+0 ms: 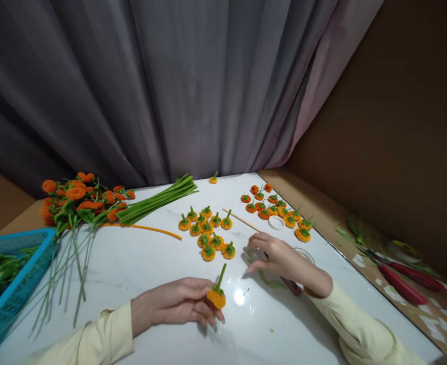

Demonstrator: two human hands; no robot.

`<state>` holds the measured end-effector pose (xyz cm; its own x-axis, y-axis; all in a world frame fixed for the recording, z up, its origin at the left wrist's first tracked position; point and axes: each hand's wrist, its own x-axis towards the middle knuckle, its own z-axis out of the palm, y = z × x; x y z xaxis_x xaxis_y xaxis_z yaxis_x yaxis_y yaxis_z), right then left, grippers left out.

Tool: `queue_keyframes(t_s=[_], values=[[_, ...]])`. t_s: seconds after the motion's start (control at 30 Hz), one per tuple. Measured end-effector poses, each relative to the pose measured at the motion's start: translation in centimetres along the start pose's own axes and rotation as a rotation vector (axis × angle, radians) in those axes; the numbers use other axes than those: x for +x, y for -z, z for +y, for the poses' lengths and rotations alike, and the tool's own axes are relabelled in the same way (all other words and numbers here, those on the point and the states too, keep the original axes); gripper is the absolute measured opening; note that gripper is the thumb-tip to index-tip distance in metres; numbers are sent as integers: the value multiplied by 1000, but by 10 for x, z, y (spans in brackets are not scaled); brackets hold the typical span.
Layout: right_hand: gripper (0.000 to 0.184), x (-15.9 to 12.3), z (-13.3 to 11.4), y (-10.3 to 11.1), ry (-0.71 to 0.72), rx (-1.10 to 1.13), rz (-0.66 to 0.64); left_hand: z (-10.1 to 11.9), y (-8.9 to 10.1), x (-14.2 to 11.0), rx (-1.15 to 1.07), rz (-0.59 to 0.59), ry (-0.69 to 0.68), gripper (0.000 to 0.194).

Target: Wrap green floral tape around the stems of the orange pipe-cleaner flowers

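My left hand (181, 302) is closed on a small yellow-orange flower head (217, 299) of fuzzy chenille, gripped at its side with its short green stem pointing up. My right hand (274, 257) is low over the table, fingers curved with a gap between thumb and fingers, and no held thing shows in it. Beneath its wrist lies a tool with a dark purplish handle (292, 286), mostly hidden. Partly behind the same hand is a roll of green tape (307, 255). A thin wooden stick (238, 219) runs toward its fingertips. Several yellow flower heads (207, 252) stand stem-up beyond my left hand.
Orange and yellow flower heads (263, 214) and a white ring (276, 223) lie at the back right. Green stems (158, 201), an orange strip (150, 229), finished orange flowers (76, 192) and a blue basket (25, 284) occupy the left. Red-handled pliers (402, 284) lie beyond the right edge.
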<state>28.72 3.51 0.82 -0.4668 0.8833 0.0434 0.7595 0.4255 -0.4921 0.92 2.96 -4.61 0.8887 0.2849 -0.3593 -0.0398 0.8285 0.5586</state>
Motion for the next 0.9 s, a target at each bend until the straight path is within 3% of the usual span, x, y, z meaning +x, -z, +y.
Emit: queue_keyframes(t_s=[0.07,0.17,0.4,0.57,0.9], values=[[21,1,6,-4,-69,-50,-88,-1,0,0,-7,-12,-8,28],[11,4,9,-12,-107,93,-125,-2,1,0,-16,-22,-19,30],[30,10,1,-18,-175,1046,-222,1,4,-1,-47,22,-126,29],[31,13,-5,-34,-178,1456,-231,6,3,0,-74,89,-144,25],[24,11,-10,-45,-158,1594,-197,11,-2,-1,-2,126,-152,31]])
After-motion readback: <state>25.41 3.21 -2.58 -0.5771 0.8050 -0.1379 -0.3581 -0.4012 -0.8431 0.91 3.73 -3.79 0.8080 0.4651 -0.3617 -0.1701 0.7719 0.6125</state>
